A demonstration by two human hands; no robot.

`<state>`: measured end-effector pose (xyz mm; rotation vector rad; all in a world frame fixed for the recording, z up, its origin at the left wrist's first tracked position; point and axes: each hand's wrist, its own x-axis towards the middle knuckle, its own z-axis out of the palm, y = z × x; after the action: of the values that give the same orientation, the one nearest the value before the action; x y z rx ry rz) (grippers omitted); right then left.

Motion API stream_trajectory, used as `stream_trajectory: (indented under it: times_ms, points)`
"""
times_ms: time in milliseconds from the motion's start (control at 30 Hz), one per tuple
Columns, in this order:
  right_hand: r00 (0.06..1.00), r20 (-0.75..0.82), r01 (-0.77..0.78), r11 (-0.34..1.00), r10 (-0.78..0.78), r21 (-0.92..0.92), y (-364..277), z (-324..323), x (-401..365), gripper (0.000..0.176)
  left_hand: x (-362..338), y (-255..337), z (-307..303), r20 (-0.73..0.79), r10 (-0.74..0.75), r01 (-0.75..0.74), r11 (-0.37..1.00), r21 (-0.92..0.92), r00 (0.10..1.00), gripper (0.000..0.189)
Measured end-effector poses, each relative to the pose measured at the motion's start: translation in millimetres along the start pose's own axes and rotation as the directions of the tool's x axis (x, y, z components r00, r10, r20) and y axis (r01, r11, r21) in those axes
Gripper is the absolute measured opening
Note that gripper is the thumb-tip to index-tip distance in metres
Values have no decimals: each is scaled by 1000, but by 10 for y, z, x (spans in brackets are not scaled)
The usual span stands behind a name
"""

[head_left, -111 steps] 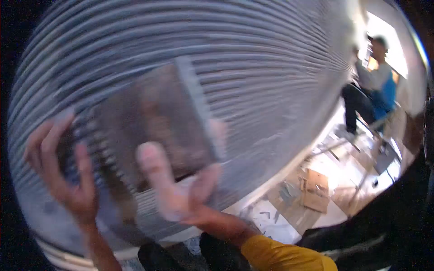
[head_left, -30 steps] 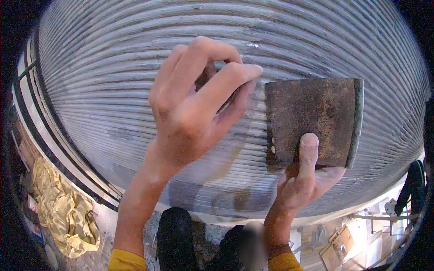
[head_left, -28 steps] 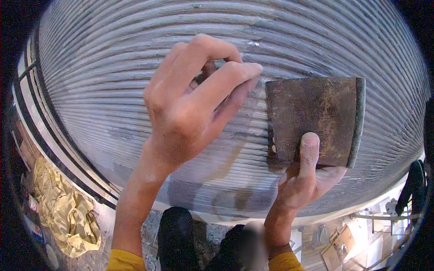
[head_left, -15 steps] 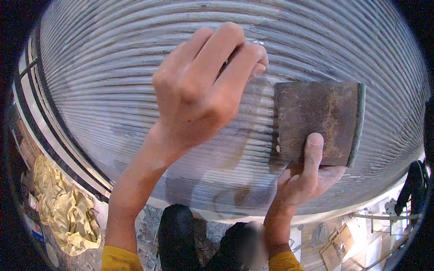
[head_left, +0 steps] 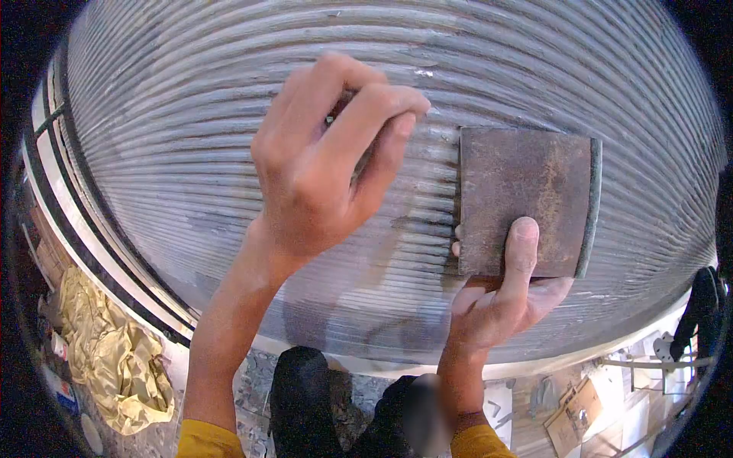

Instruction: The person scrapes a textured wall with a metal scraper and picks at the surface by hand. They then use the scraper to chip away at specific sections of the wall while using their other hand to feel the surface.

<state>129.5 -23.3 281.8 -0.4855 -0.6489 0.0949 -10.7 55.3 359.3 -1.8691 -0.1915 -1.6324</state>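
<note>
A curved grey surface with close-set ridges (head_left: 191, 160) fills most of the view. My left hand (head_left: 324, 164) is raised over its middle, back of the hand toward me. Its fingers are curled, with thumb and forefinger tips close together near the ridges; whatever they pinch, if anything, is too small or hidden to name. In my right hand (head_left: 500, 301) is a flat, worn brown rectangular plate (head_left: 527, 183) with a greenish-grey strip along its right edge. The thumb lies across its face, and most fingers are hidden behind it.
Crumpled gold sheeting (head_left: 114, 351) lies at lower left, beyond a black-and-white striped rim (head_left: 114, 252). My dark-clothed legs (head_left: 301, 397) show below. At lower right are a flattened piece of cardboard (head_left: 573, 416) and a dark object (head_left: 695, 313) by a rail.
My left hand has moved slightly left and downward and turned, so its thumb shows more. The plate in my right hand has shifted a little left and up.
</note>
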Motion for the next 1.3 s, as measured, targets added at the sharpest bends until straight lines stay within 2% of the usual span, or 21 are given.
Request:
stream_trajectory:
  times_ms: [233, 300, 400, 533, 633, 700, 733, 767, 800, 833, 867, 933, 967, 1000, 1033, 1067, 1133, 1167, 1233, 1267, 1300]
  points:
    - [991, -126, -45, 999, 44, -12, 27, 59, -114, 52, -237, 195, -80, 94, -11, -5, 986, 169, 996, 30]
    - [976, -144, -156, 985, 166, 79, -16, 31, -145, 64, -248, 212, -85, 141, -31, 6, 984, 179, 990, 34]
    - [965, -162, -184, 972, 208, 149, -41, 62, -165, 66, -198, 273, -104, 211, -25, -17, 981, 193, 977, 35]
    - [991, -127, -25, 997, 34, 76, 21, 64, -183, 59, -274, 169, -92, 140, -24, 9, 994, 109, 990, 35]
    - [999, -14, 50, 995, -49, 88, -20, 41, -251, 64, -303, 195, -126, 117, -69, 58, 994, 91, 991, 38]
    - [962, 268, -55, 998, 49, 14, -125, -67, -292, 73, -359, 330, -259, 163, -221, 260, 923, -282, 962, 41]
    - [932, 314, -147, 980, 183, -135, -195, -129, -322, 79, -413, 429, -301, 163, -275, 317, 879, -358, 947, 40]
    - [891, 436, -17, 969, 126, -245, -166, -243, -267, 79, -549, 596, -328, 168, -476, 502, 773, -388, 863, 37]
    - [724, 688, 140, 969, 40, -204, -173, -330, -74, 72, -704, 756, -359, 181, -651, 657, 627, -418, 737, 36]
    - [482, 876, 278, 953, -31, -120, -167, -343, 83, 66, -819, 826, -451, 173, -773, 743, 483, -464, 611, 35]
    - [479, 877, 285, 951, -33, -120, -195, -248, 126, 66, -921, 880, -540, 174, -870, 798, 322, -510, 462, 34]
    - [752, 657, -18, 999, 42, -43, -341, 0, 222, 37, -1094, 1021, -630, 137, -969, 780, 78, -621, 207, 34]
    - [753, 657, -10, 999, 40, -49, -390, 133, 283, 37, -1244, 1117, -642, 134, -975, 800, 65, -596, 180, 35]
    - [695, 705, 392, 896, -140, -209, -436, 276, 355, 25, -1415, 1192, -625, 131, -979, 818, 52, -572, 154, 36]
    - [569, 777, 723, 615, -269, -316, -459, 373, 399, 13, -1583, 1218, -593, 161, -924, 831, 224, -509, 348, 34]
    - [567, 778, 730, 603, -270, -323, -464, 428, 415, 13, -1741, 1236, -558, 204, -828, 801, 394, -450, 522, 32]
    - [515, 810, 816, 451, -281, -362, -476, 524, 423, 6, -1944, 1345, -442, 311, -658, 726, 589, -355, 686, 28]
    - [511, 812, 822, 435, -281, -367, -491, 562, 417, 6, -2049, 1406, -351, 310, -656, 723, 582, -371, 688, 28]
    - [494, 825, 857, 311, -275, -410, -525, 631, 379, 5, -2252, 1509, -201, 547, -467, 711, 333, -619, 695, 22]
    - [500, 822, 857, 289, -272, -426, -546, 662, 349, 5, -2329, 1544, -210, 552, -453, 706, 318, -633, 700, 22]
    - [495, 834, 868, 179, -243, -463, -565, 699, 320, 4, -2412, 1597, -236, 569, -391, 688, 340, -642, 724, 21]
